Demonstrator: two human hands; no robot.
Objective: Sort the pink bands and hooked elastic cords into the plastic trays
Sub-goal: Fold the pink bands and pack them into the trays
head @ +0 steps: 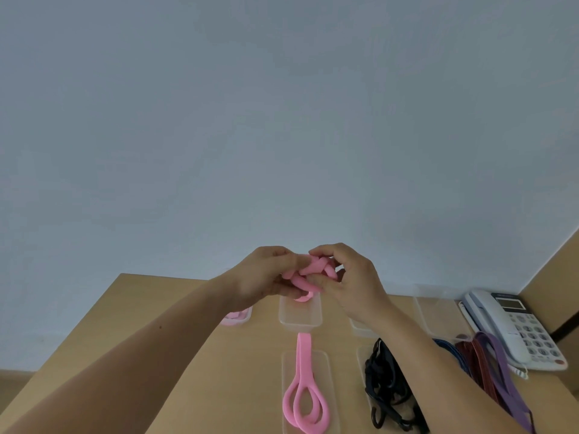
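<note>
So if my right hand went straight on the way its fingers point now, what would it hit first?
The right hand would first meet the bunched pink band it pinches, then, close behind, the left hand, which grips the same band. Depth is hard to judge here.

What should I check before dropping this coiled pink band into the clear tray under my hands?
1. Left hand, right hand grip the coiled pink rubber band: ok.
2. Clear plastic tray lies under the band: ok.
3. Coil fits that tray: cannot tell.
4. Long looped pink band lies wholly inside its near clear tray: not ok, overhangs far edge.
5. Black hooked elastic cords clear of the drop: ok.
</note>
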